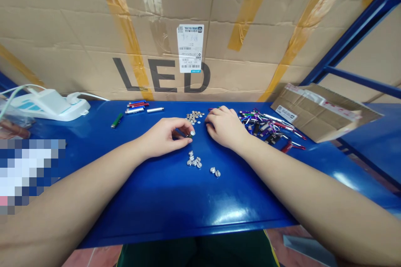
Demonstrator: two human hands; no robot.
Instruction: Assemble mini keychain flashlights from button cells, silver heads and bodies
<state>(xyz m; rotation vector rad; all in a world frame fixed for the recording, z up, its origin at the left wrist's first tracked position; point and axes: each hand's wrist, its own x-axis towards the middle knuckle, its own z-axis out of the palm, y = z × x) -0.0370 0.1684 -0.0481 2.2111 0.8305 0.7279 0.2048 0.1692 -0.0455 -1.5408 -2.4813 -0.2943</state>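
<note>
Between the thumb and fingers of my left hand is a small dark tube with a silver round end. My right hand rests at the table just to the right, its fingers curled downward; whatever lies under them is hidden. Small round button cells lie in a loose cluster behind and between the hands. Closer to me are several small silver caps, with two more silver caps apart on the right. A pile of coloured metal flashlights with clips lies beyond my right wrist.
On the left lie a green tube, several coloured tubes and a white power strip. An open cardboard box stands at the right. A large carton walls the back of the blue table.
</note>
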